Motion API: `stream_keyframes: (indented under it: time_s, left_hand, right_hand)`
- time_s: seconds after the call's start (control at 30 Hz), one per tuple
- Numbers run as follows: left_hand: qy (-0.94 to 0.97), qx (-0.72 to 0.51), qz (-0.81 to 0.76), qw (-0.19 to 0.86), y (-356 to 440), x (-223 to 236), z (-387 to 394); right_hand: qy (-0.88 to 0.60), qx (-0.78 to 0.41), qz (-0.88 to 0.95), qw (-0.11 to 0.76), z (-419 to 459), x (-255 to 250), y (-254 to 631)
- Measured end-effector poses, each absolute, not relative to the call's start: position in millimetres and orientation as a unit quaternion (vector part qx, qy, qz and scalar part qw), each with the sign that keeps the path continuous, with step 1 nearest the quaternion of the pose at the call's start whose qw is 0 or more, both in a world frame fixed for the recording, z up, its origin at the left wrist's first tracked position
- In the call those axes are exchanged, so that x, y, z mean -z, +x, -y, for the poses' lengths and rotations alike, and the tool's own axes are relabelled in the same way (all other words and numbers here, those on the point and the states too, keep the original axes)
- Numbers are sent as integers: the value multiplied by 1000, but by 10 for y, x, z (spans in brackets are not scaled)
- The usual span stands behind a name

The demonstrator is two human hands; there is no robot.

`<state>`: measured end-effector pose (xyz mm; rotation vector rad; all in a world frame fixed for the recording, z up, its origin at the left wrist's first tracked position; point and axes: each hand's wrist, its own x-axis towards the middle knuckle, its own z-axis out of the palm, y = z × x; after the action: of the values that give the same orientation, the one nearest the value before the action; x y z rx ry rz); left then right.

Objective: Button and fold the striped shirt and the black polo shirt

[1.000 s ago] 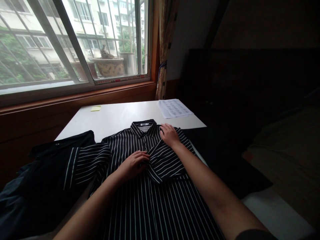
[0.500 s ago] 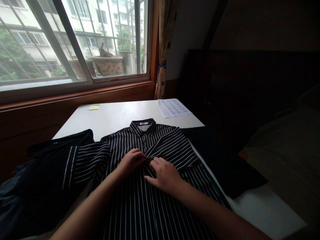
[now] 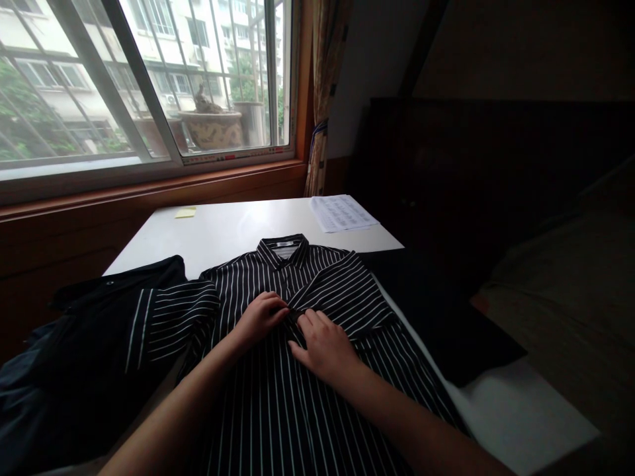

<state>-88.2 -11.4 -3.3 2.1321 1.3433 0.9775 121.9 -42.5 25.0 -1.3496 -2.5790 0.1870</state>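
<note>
A black shirt with white stripes (image 3: 278, 396) lies face up on the white table (image 3: 223, 228), collar toward the window. Its right sleeve is folded across the chest. My left hand (image 3: 260, 317) rests on the shirt's middle with fingers curled, pinching the fabric at the sleeve's end. My right hand (image 3: 325, 347) lies beside it on the folded sleeve, fingers bent down onto the cloth and meeting the left hand's fingertips. The left sleeve (image 3: 173, 314) stretches out flat to the left.
A dark garment (image 3: 84, 330) lies left of the shirt. A printed paper sheet (image 3: 342, 213) and a yellow sticky note (image 3: 185, 213) sit at the table's far side. Black cloth (image 3: 436, 311) covers the right edge. A window and curtain stand behind; a bed is at right.
My right hand has slid from the shirt's shoulder near the collar down to the chest, meeting my left hand at the folded sleeve's end. The left hand has stayed in place.
</note>
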Motion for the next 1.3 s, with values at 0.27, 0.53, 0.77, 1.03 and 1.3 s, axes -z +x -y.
stream_keyframes:
  time_s: [0.27,0.53,0.77,1.03,1.3]
  left_hand:
    - [781,-339,-485,200,-865,42,119]
    - [787,-334,-485,182,-843,17,149]
    - [795,-330,-477,176,-854,31,147]
    - [782,-373,-456,202,-847,45,131]
    - [726,-365,-481,330,-802,-85,149]
  right_hand:
    - [-461,-28,877,136,475,-242,1200]
    - [-437,-2,887,149,436,-211,1214]
    - [-432,25,886,164,379,-180,1237]
    - [-408,52,891,194,304,-175,1309]
    - [-372,36,892,256,215,-171,1365]
